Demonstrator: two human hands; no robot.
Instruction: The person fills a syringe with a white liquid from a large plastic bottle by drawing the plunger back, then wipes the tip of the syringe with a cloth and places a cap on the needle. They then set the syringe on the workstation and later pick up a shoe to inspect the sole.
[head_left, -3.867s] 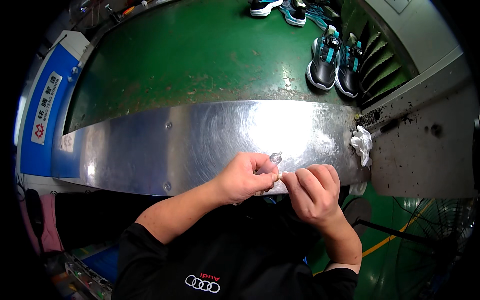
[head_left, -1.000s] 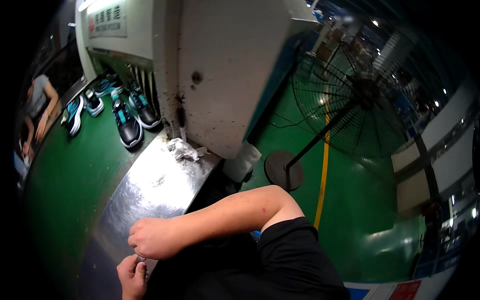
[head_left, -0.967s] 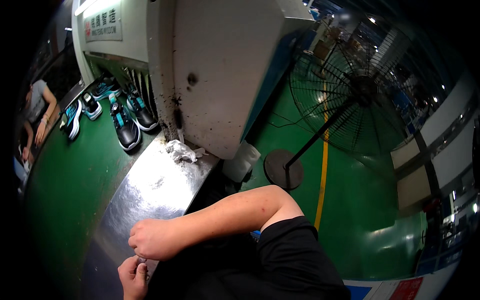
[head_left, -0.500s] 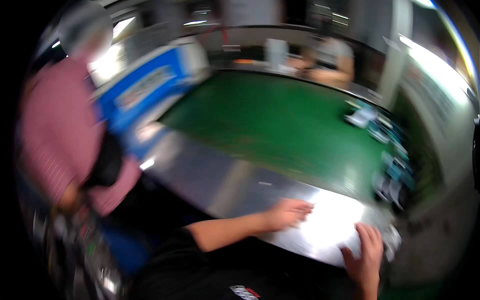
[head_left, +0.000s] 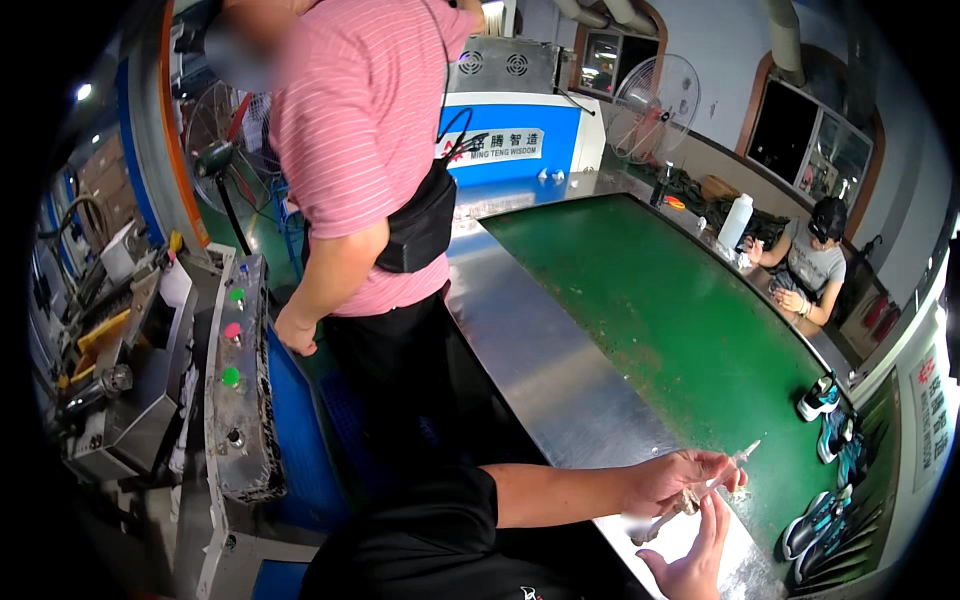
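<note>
My left hand [head_left: 670, 484], reaching in from the lower middle, is closed round a slender translucent tool [head_left: 717, 481]. Its pale, narrow tip points up and right, over the green belt [head_left: 640, 300]. A brownish lump shows at the tool's lower part, but its exact kind is unclear. Just below is my right hand [head_left: 694, 560], thumb and fingers apart, fingertips close to the tool's lower part; whether they touch it I cannot tell. Both hands are above the metal edge plate [head_left: 560, 395], where bright glare lies.
A person in a pink striped shirt [head_left: 350, 130] stands at left, near a button panel [head_left: 240, 400]. Several dark and teal shoes [head_left: 818, 522] line the belt's right side. Across it sits another person [head_left: 815, 265] near a white bottle [head_left: 735, 222]. A fan [head_left: 655, 105] stands behind.
My view has swung left. My hands have come together, and the slender tool now shows clearly in my left hand. The person in pink now has one arm raised.
</note>
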